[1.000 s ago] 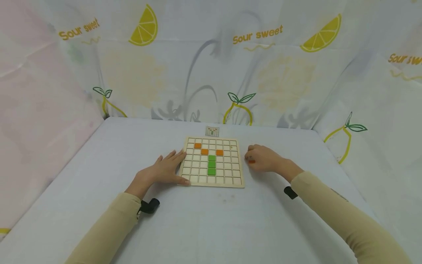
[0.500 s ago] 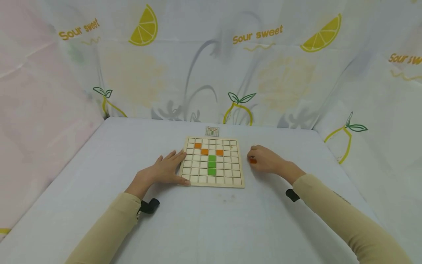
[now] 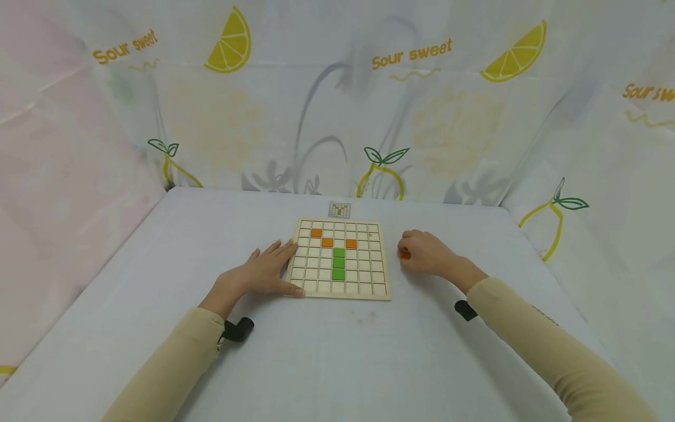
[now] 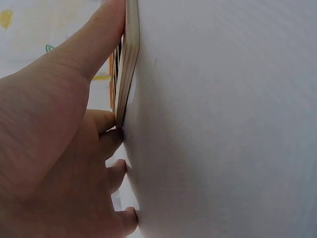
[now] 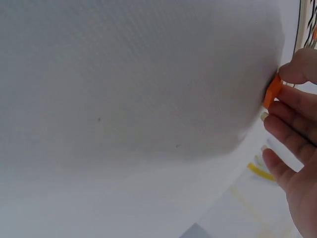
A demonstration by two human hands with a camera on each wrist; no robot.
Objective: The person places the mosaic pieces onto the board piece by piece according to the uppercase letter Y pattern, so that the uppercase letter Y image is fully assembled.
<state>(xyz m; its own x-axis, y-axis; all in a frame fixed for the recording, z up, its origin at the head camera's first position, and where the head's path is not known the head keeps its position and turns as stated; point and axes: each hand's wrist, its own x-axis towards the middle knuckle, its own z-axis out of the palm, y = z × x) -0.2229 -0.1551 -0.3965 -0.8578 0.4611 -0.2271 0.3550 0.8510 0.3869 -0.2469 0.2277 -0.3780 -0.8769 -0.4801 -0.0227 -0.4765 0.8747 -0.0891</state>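
A square wooden grid board (image 3: 311,285) lies on the white cloth. Three orange tiles (image 3: 327,242) and a column of three green tiles (image 3: 338,263) sit in its cells. My left hand (image 3: 266,269) rests spread at the board's left side; in the left wrist view the thumb (image 4: 101,39) lies along its edge, while other fingertips touch the cloth. Right of the board, my right hand (image 3: 424,253) pinches an orange tile (image 5: 274,91) between thumb and fingers, close to the cloth. The remaining fingers of that hand extend beside it.
A small card (image 3: 340,210) with a printed grid pattern lies just behind the board. White cloth (image 3: 337,363) covers the table. A printed fabric backdrop (image 3: 337,105) stands behind and at both sides. Each wrist carries a black camera mount (image 3: 238,329).
My right hand has shifted slightly right, away from the board, with the orange tile still pinched. My left hand, the board and its tiles have stayed in place.
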